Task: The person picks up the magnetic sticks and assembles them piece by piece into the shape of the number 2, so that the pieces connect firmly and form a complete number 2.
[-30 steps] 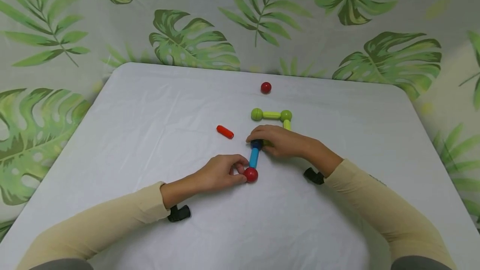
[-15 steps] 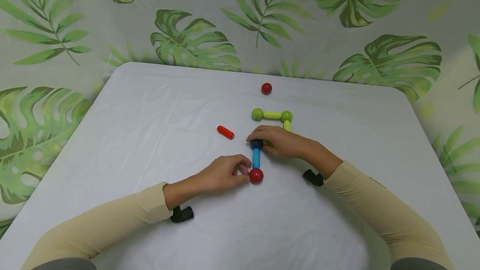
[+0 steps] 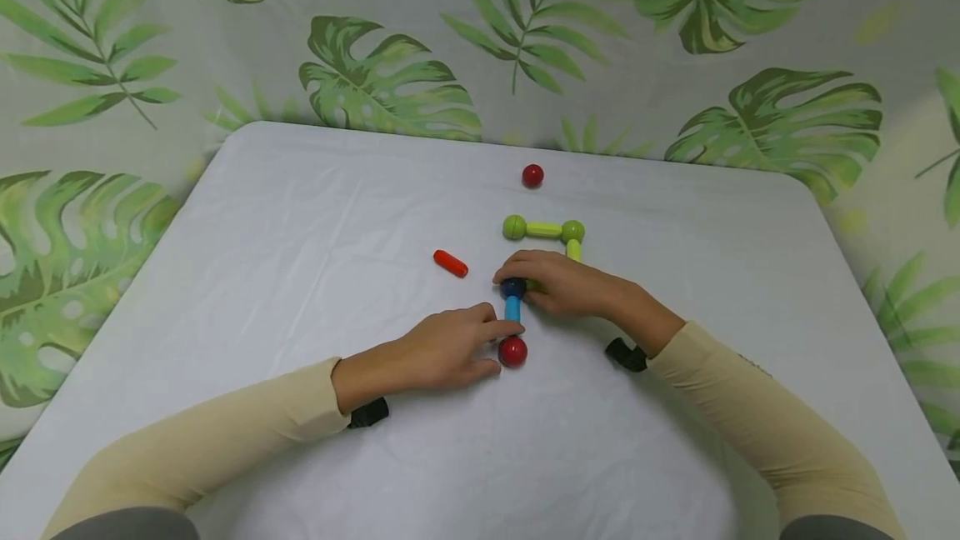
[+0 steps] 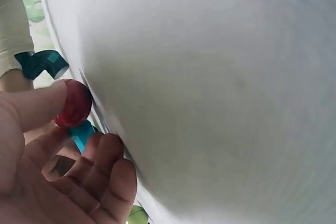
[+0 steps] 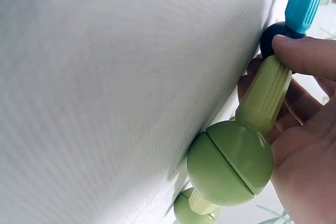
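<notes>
In the head view my right hand (image 3: 558, 280) holds a dark blue ball (image 3: 513, 288) between thumb and fingers. From it a light blue rod (image 3: 513, 309) runs toward me to a glossy red ball (image 3: 513, 352). My left hand (image 3: 446, 350) has its thumb against that red ball and its index finger across the rod's near end; its other fingers bend toward the table. The right wrist view shows a light green rod (image 5: 265, 93) joining the dark blue ball to a green ball (image 5: 231, 162). Part of this green stretch is hidden under my right hand in the head view.
Beyond my right hand, the green chain continues through a corner ball (image 3: 573, 231) and a rod (image 3: 543, 230) to an end ball (image 3: 514, 227). A loose red rod (image 3: 451, 263) lies to the left. Another red ball (image 3: 533, 176) sits near the far edge of the white table (image 3: 337, 207).
The red ball and near end of the blue rod have swung slightly right. My left hand followed, its index finger now reaching over the rod. My right hand stays in place.
</notes>
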{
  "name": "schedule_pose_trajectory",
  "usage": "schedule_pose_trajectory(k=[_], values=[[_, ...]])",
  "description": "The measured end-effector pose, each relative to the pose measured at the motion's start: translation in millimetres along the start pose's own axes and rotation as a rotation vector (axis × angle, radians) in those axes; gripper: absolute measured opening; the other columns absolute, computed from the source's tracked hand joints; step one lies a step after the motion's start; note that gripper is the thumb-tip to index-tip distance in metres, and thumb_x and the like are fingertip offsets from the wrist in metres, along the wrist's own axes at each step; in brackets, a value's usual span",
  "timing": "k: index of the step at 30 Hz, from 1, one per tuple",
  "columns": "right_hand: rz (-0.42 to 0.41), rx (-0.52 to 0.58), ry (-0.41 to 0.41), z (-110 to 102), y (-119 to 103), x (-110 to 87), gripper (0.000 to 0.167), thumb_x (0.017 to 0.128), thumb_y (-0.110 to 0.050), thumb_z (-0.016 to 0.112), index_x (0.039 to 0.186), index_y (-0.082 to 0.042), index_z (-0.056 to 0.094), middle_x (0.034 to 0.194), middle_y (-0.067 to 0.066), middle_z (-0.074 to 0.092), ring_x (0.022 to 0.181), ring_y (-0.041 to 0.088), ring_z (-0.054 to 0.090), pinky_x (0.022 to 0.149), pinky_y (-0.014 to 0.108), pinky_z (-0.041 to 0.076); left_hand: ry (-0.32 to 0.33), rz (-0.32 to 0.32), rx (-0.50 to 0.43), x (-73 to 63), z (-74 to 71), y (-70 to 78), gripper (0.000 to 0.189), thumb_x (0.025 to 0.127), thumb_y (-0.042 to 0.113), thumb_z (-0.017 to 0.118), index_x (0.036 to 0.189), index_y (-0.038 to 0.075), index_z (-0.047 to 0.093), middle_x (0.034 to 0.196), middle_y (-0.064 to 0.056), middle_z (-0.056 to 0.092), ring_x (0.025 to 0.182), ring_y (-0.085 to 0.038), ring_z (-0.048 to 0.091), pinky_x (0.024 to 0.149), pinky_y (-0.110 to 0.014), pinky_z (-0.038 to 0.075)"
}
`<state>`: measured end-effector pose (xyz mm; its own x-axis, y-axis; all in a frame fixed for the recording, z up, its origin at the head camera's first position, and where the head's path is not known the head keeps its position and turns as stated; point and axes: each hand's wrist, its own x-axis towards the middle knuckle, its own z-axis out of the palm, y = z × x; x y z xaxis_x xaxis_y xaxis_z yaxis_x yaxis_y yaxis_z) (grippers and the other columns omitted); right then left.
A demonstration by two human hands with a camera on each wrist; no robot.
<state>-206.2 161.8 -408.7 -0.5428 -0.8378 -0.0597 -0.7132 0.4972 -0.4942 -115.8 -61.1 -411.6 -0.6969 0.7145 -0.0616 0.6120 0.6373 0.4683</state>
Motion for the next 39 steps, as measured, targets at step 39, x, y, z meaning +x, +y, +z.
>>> schedule_pose_trajectory(k=[39], values=[[0.31,-0.1,0.084,-62,30,1.3,0.036,0.093,-0.013,0.066,0.129,-0.008,0.064,0.131,0.013,0.064,0.126,0.033,0.055,0.109,0.052,0.043,0.018,0.104,0.287,-0.9,-3.6,2.2,0.04,0.094,0.028,0.068,0.133,0.024,0.061,0.133,-0.005,0.058,0.101,-0.018,0.063,0.077,-0.028,0.055]])
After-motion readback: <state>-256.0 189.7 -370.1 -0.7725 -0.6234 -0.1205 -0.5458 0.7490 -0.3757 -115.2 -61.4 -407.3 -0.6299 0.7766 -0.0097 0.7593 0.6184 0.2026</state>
